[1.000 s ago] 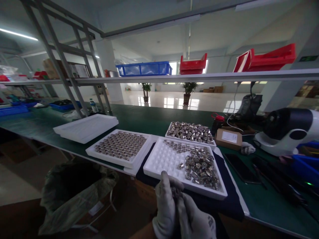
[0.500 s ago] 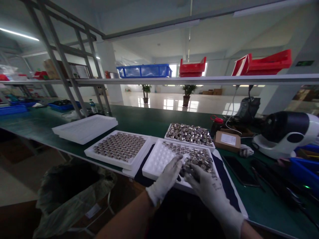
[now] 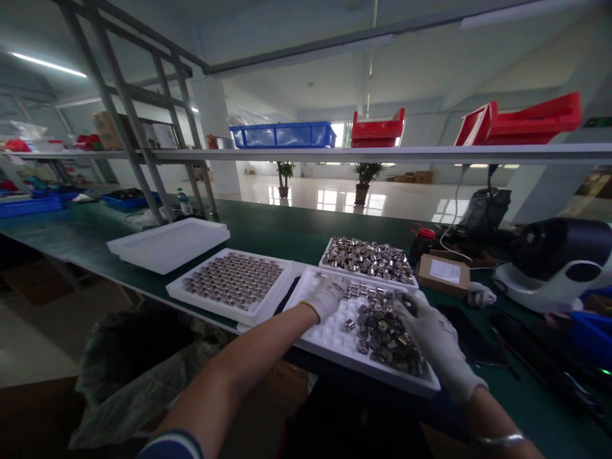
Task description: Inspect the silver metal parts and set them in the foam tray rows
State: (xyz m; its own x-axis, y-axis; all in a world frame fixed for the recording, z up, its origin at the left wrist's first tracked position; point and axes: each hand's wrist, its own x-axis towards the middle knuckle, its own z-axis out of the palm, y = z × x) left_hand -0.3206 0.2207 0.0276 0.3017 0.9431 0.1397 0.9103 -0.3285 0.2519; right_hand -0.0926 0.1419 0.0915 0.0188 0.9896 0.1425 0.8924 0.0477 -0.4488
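A white cell tray [image 3: 321, 333] lies in front of me, with a pile of small shiny metal parts [image 3: 384, 333] on its right half and a row of parts seated along its far edge. My gloved left hand [image 3: 329, 295] reaches to that far row, fingertips pinched together at the parts; what they hold is too small to make out. My gloved right hand [image 3: 434, 336] lies on the right side of the pile, fingers stretched over the parts.
Left of it sits a filled tray [image 3: 230, 281], then a stack of empty white trays [image 3: 167, 243]. Behind is a tray of loose parts [image 3: 368, 258]. To the right are a cardboard box [image 3: 445, 271], a red-capped bottle [image 3: 423, 243] and a black-and-white device [image 3: 558, 262]. A bag [image 3: 134, 363] hangs below the bench edge.
Both hands left my lap and reached out over the cell tray. The left went to the far row of parts, the right onto the pile. The camera shifted slightly.
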